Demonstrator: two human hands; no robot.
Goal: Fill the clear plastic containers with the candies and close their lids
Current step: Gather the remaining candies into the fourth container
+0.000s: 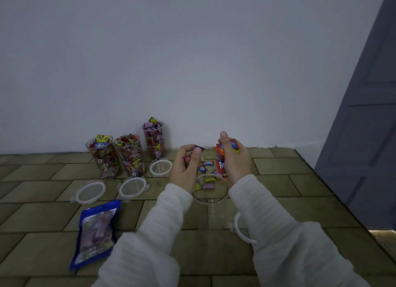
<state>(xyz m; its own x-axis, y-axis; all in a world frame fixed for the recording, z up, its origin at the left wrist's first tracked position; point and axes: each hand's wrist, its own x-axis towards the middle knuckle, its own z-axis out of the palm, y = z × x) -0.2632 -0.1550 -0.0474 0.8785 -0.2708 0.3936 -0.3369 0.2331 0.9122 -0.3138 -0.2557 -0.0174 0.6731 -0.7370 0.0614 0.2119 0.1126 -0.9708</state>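
A clear plastic container (211,209) stands in front of me with a few wrapped candies (206,183) showing through its wall near the rim. Just beyond its rim, my left hand (186,168) is closed on a few small candies, one purple. To the right, my right hand (234,158) grips a bunch of orange and red wrapped candies. Loose candies (209,164) lie on the floor between the hands. Three full containers (128,156) without lids stand by the wall. Three round lids (91,192) (132,187) (160,167) lie near them. A fourth lid (241,228) is partly hidden by my right sleeve.
A blue candy bag (96,233) lies flat on the tiled floor at the left. A white wall runs behind the containers. A grey door (364,126) stands at the right, where the tiled floor ends.
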